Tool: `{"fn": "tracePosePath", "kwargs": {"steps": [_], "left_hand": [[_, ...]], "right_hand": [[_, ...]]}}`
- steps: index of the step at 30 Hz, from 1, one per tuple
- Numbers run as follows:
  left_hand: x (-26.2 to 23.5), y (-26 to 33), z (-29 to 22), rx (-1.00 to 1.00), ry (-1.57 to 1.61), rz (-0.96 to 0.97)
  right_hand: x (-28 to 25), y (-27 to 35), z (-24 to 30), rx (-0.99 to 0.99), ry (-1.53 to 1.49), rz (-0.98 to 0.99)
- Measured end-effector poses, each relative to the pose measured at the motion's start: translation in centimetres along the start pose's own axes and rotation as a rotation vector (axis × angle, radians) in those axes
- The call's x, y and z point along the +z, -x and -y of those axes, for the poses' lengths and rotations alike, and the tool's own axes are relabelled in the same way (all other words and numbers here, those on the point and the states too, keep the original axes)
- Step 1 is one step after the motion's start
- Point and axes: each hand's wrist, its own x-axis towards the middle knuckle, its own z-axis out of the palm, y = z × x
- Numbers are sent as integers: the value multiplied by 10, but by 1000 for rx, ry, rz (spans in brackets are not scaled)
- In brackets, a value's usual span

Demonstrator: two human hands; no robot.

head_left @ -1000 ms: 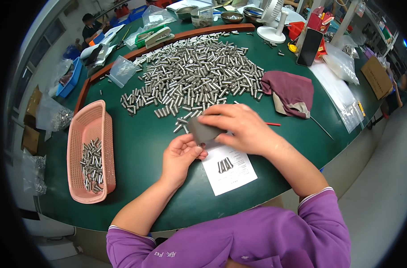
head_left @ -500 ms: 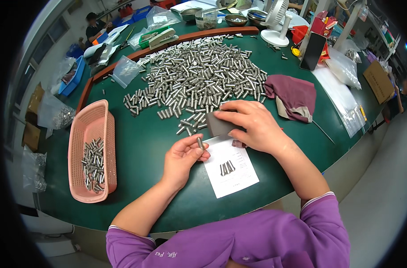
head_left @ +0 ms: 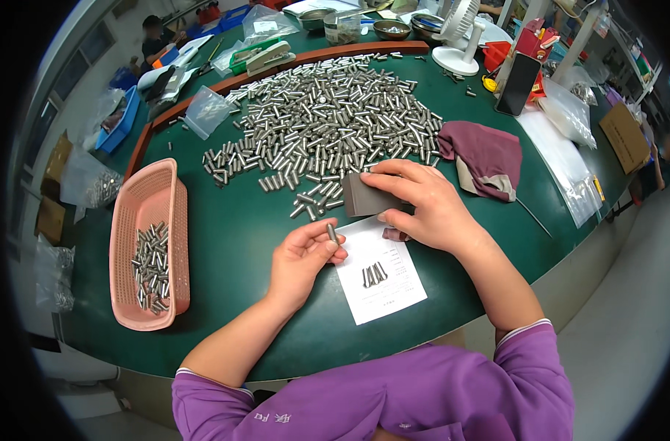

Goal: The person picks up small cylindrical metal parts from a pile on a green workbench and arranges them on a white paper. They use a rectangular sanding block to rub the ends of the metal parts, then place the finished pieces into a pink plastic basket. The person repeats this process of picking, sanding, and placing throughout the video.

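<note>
The pin (head_left: 333,234), pinched in the left hand (head_left: 298,263) by the paper (head_left: 392,294), risked slipping because it looked smooth and round, while the block (head_left: 369,198), clamped in the right hand (head_left: 439,207), might have knocked the nearby pile (head_left: 335,110).

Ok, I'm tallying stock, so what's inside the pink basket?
Short metal pins lie piled toward the near end of the pink basket; its perforated floor shows farther back. The bottom pins and the floor beneath them are covered, so a full count isn't possible.
</note>
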Motion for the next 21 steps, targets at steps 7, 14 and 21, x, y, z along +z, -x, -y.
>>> {"fn": "tracePosePath", "kwargs": {"steps": [7,14,21], "left_hand": [[4,2,-1,11,-298,-37],[1,1,3,32,-29,-5],[2,-2,4,33,-61,-24]], "right_hand": [[30,-9,36,-192,-135,-31],[-1,0,-1,-15,-21,43],[28,-9,30,-182,-193,-5]]}}
